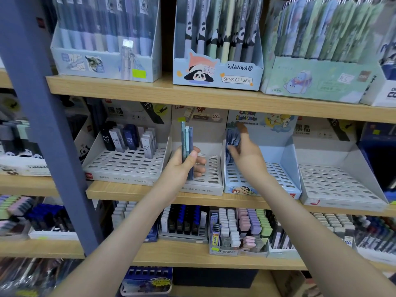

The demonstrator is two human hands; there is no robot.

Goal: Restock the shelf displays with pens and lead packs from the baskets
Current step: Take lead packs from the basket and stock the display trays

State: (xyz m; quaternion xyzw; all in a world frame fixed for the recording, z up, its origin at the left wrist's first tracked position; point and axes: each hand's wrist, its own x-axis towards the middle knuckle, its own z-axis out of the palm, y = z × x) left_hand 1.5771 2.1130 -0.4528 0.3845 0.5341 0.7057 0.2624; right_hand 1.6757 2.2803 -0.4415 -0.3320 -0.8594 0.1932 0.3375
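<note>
My left hand point(186, 166) grips an upright stack of slim blue and teal lead packs point(186, 144) in front of a grey slotted display tray point(211, 181) on the middle shelf. My right hand point(246, 155) reaches into the light blue cartoon display tray point(285, 168) beside it and pinches a blue lead pack point(232, 137) at the tray's back left corner. The picture is blurred there, so the grasp is not sharp. A white tray point(128, 163) to the left holds several HB 0.7 lead packs point(128, 140).
A white slotted tray point(336, 183) stands at the right. Pen display boxes point(216, 67) fill the top shelf; erasers and lead boxes point(242, 228) fill the lower one. A blue-grey upright post point(51, 125) crosses the left side.
</note>
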